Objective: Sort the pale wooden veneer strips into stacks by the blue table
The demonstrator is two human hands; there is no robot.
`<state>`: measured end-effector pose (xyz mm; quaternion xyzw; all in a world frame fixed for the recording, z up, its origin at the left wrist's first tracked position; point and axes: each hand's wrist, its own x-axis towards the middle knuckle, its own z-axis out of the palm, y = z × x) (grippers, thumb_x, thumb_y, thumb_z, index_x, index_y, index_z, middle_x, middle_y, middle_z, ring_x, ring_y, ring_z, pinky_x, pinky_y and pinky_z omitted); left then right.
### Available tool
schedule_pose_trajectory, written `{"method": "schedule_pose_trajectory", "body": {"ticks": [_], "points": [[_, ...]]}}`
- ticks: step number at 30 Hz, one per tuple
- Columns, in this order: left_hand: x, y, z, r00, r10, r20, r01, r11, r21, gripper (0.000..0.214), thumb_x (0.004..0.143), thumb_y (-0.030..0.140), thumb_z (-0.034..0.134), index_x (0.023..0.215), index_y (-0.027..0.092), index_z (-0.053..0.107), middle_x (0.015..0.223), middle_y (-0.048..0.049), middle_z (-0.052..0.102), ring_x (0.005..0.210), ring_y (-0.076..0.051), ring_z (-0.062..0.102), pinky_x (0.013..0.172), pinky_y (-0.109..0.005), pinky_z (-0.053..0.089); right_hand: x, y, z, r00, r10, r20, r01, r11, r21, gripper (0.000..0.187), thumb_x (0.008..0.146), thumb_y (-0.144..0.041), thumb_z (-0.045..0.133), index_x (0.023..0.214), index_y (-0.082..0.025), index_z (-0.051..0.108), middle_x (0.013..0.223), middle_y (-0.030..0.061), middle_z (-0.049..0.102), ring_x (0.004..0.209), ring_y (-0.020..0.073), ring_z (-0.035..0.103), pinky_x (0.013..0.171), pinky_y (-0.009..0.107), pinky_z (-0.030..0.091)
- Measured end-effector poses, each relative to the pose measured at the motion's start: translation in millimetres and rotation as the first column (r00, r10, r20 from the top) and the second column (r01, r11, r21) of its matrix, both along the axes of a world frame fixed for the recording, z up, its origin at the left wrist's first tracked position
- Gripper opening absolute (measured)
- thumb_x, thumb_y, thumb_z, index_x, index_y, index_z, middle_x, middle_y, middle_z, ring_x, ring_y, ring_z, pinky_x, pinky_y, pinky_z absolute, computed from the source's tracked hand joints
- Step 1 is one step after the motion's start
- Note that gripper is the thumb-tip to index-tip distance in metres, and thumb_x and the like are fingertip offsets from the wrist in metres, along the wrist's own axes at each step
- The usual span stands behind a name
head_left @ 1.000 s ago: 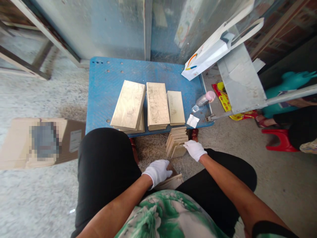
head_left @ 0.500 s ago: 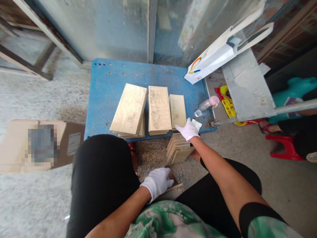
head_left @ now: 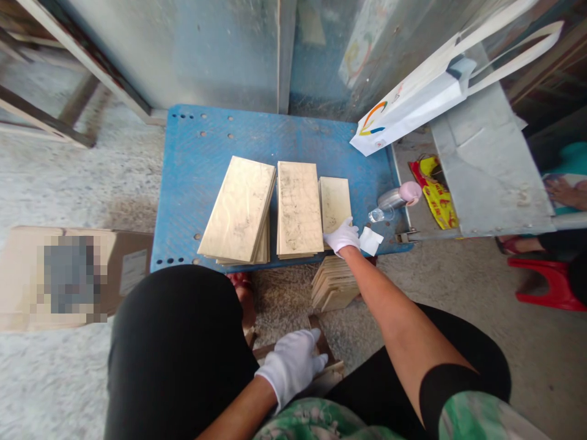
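My right hand (head_left: 343, 237), in a white glove, is at the near end of a short stack of thin pale boards (head_left: 334, 195). Its thumb lies at the left edge and the fingers curl at the right edge of the top board. White-gloved too, my left hand (head_left: 293, 365) hovers low between my knees, thumb and fingers apart, with nothing visible in it. Close by it is a wooden piece (head_left: 323, 342), partly hidden. Two stacks of larger boards, one slanted (head_left: 238, 208) and one straight (head_left: 299, 208), lie left of the short stack.
A blue table (head_left: 183, 177) carries the stacks, a pink-capped bottle (head_left: 398, 197), a white paper piece (head_left: 370, 241) and a white bag (head_left: 403, 116). More boards (head_left: 337, 284) stand below its front edge. A carton (head_left: 128, 256) sits left; a red stool (head_left: 545, 284) and another person are right.
My right hand's fingers have drawn in around the near end of the short stack. My left hand stays low, nearly in place. The whole view has shifted slightly.
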<state>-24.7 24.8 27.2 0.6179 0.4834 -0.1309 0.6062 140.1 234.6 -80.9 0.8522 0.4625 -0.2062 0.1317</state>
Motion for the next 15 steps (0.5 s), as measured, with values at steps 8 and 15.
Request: {"method": "schedule_pose_trajectory", "body": {"ticks": [8, 15], "points": [[3, -3, -8.8, 0.997, 0.065, 0.042, -0.064, 0.998, -0.030, 0.052, 0.080, 0.045, 0.050, 0.122, 0.017, 0.061, 0.115, -0.0137, 0.068, 0.107, -0.030, 0.063, 0.092, -0.037, 0.047, -3, 6, -1.4, 0.999, -0.005, 0.034, 0.004, 1.000, 0.023, 0.131, 0.052, -0.063, 0.076, 0.150, -0.006, 0.010, 0.123, 0.0278, 0.047, 0.114, 0.0393, 0.053, 0.091, 0.048, 0.045], [3, -3, -7.3, 0.997, 0.065, 0.040, -0.064, 0.998, -0.029, 0.052, 0.081, 0.046, 0.049, 0.124, 0.017, 0.061, 0.117, -0.0136, 0.067, 0.109, -0.029, 0.062, 0.094, -0.036, 0.045, -2, 9, 13.6, 0.999, 0.029, 0.035, -0.029, 1.000, 0.008, 0.125, 0.054, -0.061, 0.075, 0.148, -0.003, 0.016, 0.124, 0.0286, 0.049, 0.114, 0.0377, 0.055, 0.090, 0.045, 0.047]]}}
